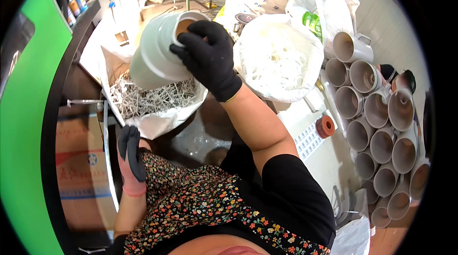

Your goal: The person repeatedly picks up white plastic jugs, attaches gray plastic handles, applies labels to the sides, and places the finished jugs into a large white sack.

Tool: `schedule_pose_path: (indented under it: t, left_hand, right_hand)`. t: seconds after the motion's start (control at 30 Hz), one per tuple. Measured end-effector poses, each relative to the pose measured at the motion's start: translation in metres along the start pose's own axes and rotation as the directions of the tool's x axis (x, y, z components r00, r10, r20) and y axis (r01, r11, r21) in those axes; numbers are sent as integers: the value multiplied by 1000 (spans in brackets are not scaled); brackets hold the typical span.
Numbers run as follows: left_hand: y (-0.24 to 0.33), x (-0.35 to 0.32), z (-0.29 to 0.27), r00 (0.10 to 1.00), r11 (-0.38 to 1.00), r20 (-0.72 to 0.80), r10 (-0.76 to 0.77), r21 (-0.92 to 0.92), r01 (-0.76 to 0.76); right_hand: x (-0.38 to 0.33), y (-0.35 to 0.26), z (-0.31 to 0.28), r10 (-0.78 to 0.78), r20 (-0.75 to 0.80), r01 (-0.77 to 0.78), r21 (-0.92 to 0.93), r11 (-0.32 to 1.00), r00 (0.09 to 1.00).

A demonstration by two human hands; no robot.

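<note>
While the left hand (131,157), in a black glove with a pink cuff, hung low against the flowered top (191,202) with its fingers together and curled loosely on nothing, the right hand (207,54) reached further out in a black glove. Its fingers were clamped over the rim of a white pipe fitting (160,52), held tilted above an open bag of small grey metal pieces (148,97). Beyond lay a white bag of pale rings (279,62), and well to the right stood stacked rows of white pipe fittings (381,131).
</note>
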State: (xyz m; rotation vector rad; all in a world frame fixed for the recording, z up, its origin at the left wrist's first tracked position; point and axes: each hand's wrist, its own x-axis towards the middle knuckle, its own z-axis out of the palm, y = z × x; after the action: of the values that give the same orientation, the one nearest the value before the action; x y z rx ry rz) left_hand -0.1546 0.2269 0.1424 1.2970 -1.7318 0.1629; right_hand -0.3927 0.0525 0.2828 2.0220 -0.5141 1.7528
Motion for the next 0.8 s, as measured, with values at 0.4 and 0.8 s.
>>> schedule_pose_path:
  t: [0.4, 0.8]
  left_hand:
    - [35, 13, -5, 950, 981, 303, -69, -154, 120]
    - [72, 11, 10, 829, 918, 533, -166, -223, 328]
  right_hand:
    - [-97, -62, -16, -239, 398, 158, 226, 961, 886]
    - [-176, 90, -76, 558, 303, -465, -329, 822, 773]
